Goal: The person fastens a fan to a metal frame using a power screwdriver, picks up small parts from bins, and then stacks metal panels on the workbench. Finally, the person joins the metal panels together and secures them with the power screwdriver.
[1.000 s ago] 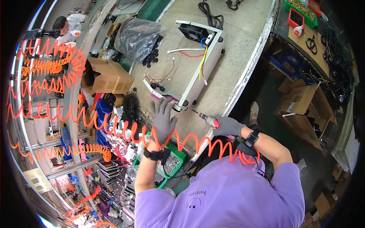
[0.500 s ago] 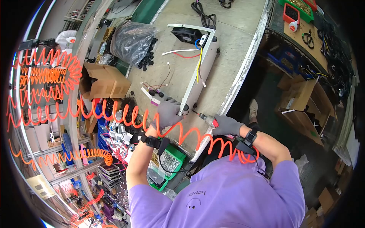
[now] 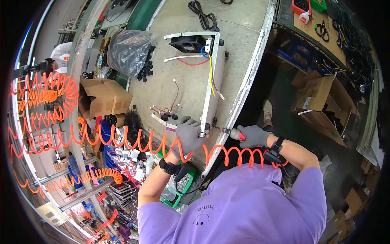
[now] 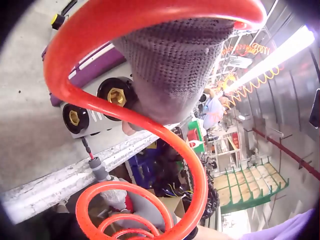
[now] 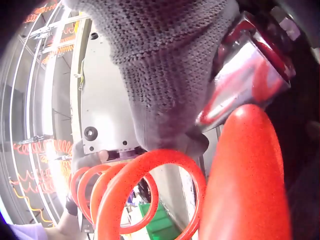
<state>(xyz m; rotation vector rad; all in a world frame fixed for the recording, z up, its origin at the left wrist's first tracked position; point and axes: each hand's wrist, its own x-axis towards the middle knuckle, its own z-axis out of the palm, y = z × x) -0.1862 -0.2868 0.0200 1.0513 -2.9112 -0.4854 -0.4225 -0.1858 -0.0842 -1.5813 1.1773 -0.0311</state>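
Note:
A long white metal housing (image 3: 215, 77) with a black fan (image 3: 187, 44) at its far end lies on the bench. My gloved left hand (image 3: 189, 137) grips its near end, fingers over the edge. In the left wrist view, two black round fittings with brass hex centres (image 4: 75, 118) show on that end beside the glove. My gloved right hand (image 3: 255, 136) holds a power screwdriver (image 3: 235, 134); its thin bit (image 4: 86, 145) points at the housing, close by the lower fitting. A small white-and-purple panel (image 3: 163, 121) with wires lies left of the housing, partly behind my left hand.
An orange coiled air hose (image 3: 162, 149) crosses in front of both forearms. A plastic bag of black parts (image 3: 129, 53) and a cardboard box (image 3: 107, 97) stand left. A black cable (image 3: 202, 16) lies beyond the housing. The bench edge (image 3: 248, 85) runs along the right.
My left hand has come down from spread fingers to a grip on the housing's near end. The right hand keeps the screwdriver by that end. The head view has shifted, sliding the bench leftward.

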